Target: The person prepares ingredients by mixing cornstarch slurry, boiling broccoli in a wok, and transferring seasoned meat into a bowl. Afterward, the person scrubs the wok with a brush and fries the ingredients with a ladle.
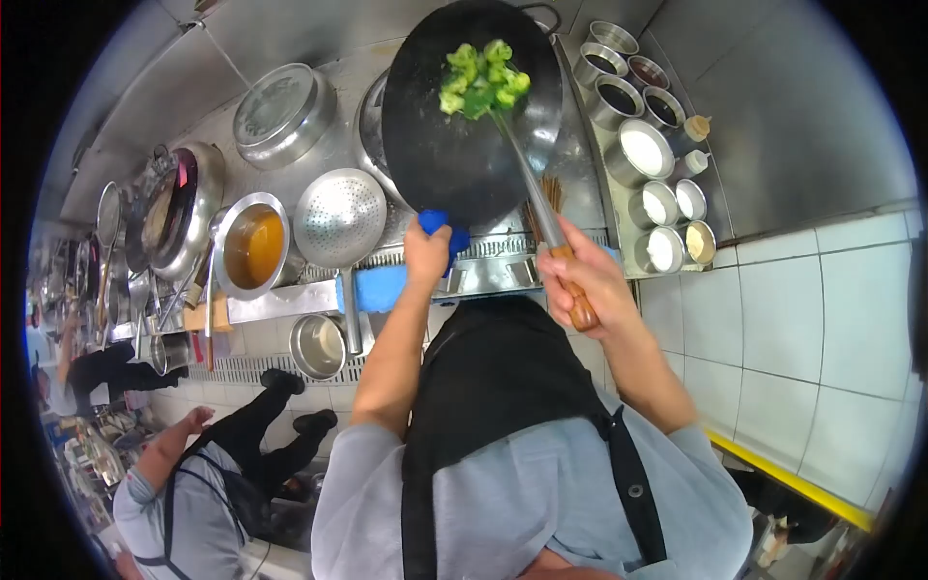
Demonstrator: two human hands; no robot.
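Note:
My left hand [427, 253] is closed around a blue cloth [454, 242] at the near rim of a large black wok [425, 145]. The wok is tilted over the stove, and any handle under the cloth is hidden. In my right hand [590, 280] is the wooden grip of a long metal wok ladle [530, 179], its shaft reaching into the wok. Bright green broccoli [483, 79] sits in a heap at the ladle's far end and covers its head. A bamboo brush [551, 191] lies partly hidden behind the shaft.
Left of the wok are a perforated strainer [340, 217], a pot of orange-brown liquid [253, 246] and an upturned metal pot [280, 111]. Several seasoning tins [646, 153] line the right side. A co-worker [184, 483] is at lower left, near a floor-level pot [317, 346].

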